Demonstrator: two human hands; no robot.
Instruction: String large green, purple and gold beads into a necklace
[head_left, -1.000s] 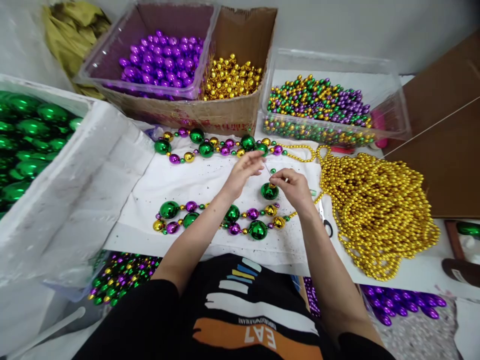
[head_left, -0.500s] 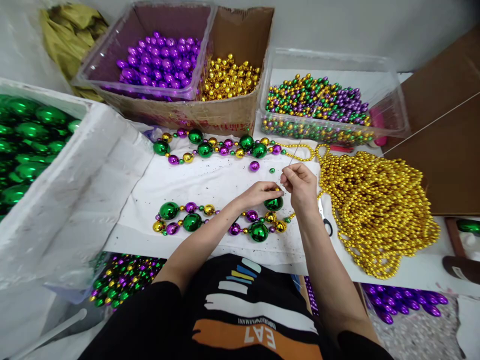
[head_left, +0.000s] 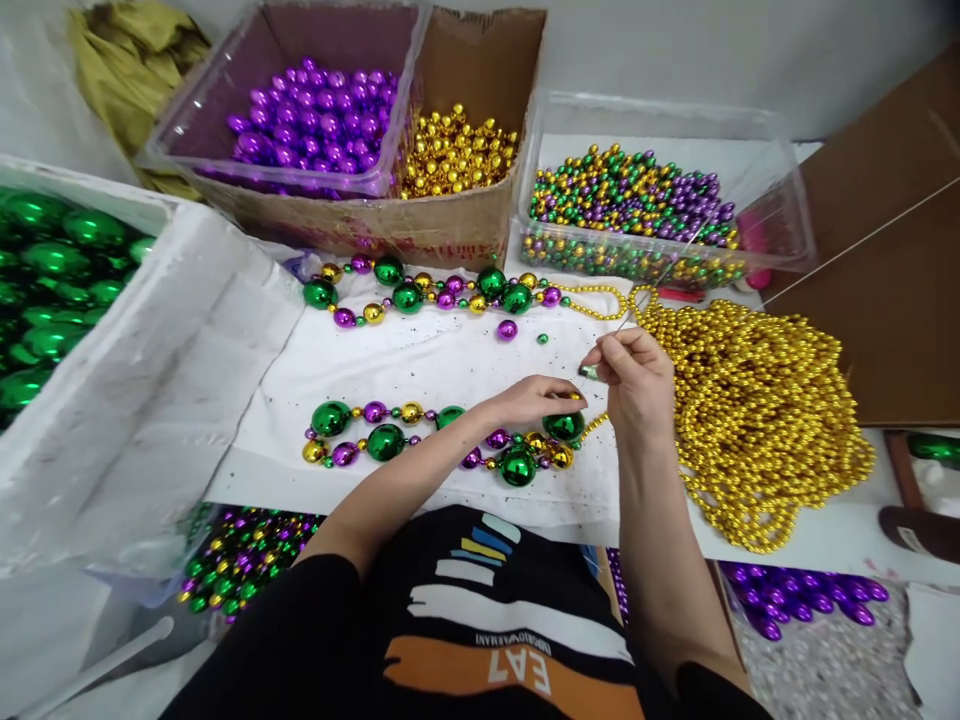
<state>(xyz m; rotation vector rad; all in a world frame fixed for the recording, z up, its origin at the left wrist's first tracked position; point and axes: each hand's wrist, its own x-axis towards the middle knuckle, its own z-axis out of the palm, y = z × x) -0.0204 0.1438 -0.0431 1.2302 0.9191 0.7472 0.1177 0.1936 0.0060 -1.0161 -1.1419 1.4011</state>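
My left hand (head_left: 544,397) reaches over the lower bead strand, its fingers closed around the top of a large green bead (head_left: 562,425) and a small gold bead. To its right my right hand (head_left: 636,372) is raised, thumb and fingers pinched on a thin thread (head_left: 667,270) that runs up and to the right. A small shiny greenish piece (head_left: 590,371) shows at its fingertips; its kind is unclear. The lower strand holds green, purple and gold beads, such as this green bead (head_left: 385,442). A gold bead chain (head_left: 596,425) leaves its right end.
A finished-looking bead strand (head_left: 409,297) lies behind, with a loose purple bead (head_left: 507,330) and small green bead (head_left: 543,339) before it. Gold bead chains (head_left: 765,420) are heaped right. Bead bins (head_left: 795,240) line the back; a white box (head_left: 172,330) of green beads stands left.
My right hand has moved right, away from the left hand, and the shiny piece now shows at its fingertips. My left hand and the large green bead have shifted slightly right. The scissors are now out of sight.
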